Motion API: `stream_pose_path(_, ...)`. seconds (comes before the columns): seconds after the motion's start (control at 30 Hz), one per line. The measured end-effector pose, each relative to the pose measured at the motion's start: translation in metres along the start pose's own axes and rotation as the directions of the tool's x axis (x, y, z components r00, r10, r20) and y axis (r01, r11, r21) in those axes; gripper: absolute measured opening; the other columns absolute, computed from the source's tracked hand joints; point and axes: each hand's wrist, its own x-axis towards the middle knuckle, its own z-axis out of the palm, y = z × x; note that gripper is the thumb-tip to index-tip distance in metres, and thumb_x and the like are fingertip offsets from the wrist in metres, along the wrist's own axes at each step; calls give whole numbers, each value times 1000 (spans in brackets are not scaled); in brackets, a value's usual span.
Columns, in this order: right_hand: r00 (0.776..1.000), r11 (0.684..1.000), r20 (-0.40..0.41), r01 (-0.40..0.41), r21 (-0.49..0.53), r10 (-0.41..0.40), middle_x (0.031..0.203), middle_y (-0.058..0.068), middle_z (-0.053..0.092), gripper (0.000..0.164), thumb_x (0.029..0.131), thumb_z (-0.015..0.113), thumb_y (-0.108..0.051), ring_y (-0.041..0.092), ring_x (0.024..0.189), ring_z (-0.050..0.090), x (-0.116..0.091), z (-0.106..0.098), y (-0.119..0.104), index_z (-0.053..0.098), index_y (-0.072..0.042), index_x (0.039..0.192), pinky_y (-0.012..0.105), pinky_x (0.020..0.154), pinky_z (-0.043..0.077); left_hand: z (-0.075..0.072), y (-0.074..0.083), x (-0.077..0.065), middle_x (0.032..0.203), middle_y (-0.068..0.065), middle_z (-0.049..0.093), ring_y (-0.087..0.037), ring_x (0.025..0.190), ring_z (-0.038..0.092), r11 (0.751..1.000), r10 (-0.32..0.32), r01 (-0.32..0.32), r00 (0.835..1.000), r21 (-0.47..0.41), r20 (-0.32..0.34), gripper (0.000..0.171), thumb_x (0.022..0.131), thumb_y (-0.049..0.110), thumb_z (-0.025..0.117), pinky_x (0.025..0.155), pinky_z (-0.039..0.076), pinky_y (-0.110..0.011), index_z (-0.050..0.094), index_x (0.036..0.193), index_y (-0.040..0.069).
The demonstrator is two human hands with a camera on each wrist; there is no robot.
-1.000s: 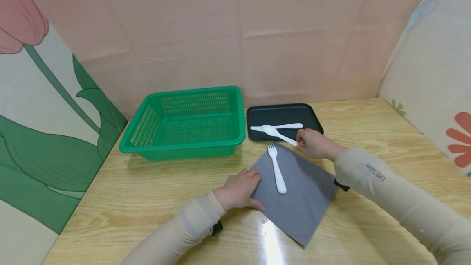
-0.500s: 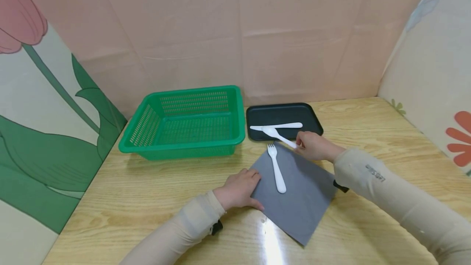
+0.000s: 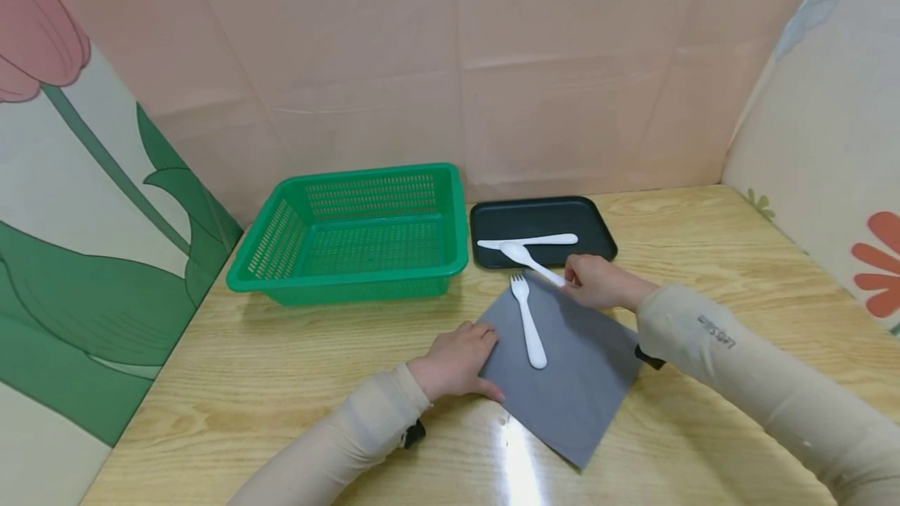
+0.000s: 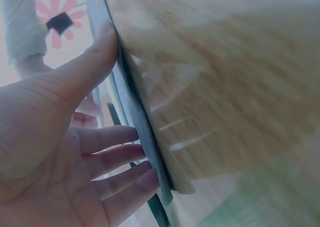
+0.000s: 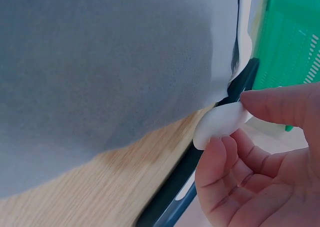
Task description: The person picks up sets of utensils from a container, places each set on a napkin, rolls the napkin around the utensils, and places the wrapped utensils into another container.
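Note:
My right hand (image 3: 601, 281) pinches a white plastic spoon (image 3: 530, 260) by its handle end, between thumb and fingers in the right wrist view. The spoon's bowl is over the black tray (image 3: 541, 217), where a white knife (image 3: 555, 240) lies. In front, a grey square napkin (image 3: 569, 389) lies turned cornerwise on the table, bearing a white fork (image 3: 530, 326). My left hand (image 3: 453, 361) rests at the napkin's left edge. In the left wrist view, the fingers (image 4: 115, 157) extend to touch the napkin's edge (image 4: 142, 132), thumb spread apart.
A green slatted basket (image 3: 348, 282) stands left of the tray. The wood-grain table (image 3: 295, 381) ends at a pink cloth backdrop (image 3: 598, 100) behind and printed panels at both sides.
My right hand has drawn slightly toward me with the spoon, whose bowl shifts a little nearer. The left hand, napkin and fork stay put.

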Motion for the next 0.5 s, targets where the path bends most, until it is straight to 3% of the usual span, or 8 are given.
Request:
stream_pose_path(0.23, 994, 996, 79, -81, 27, 79, 75, 8, 53, 19, 89, 59, -18, 18, 67, 48, 1, 0, -1, 55, 1, 91, 27, 58, 40, 0, 0, 0, 135, -3, 50, -17, 116, 50, 1000, 0, 0, 1000, -1, -1, 84, 72, 59, 69, 87, 50, -27, 46, 134, 9)
stream_pose_path(0.5, 988, 993, 117, -107, 52, 100, 74, 7, 53, 20, 89, 57, -19, 17, 66, 49, 1, 1, -2, 54, 1, 92, 26, 56, 40, -1, 0, -1, 135, -3, 49, -17, 117, 50, 1000, -3, 3, 1000, -6, 3, 84, 72, 59, 69, 87, 49, -27, 46, 134, 9)
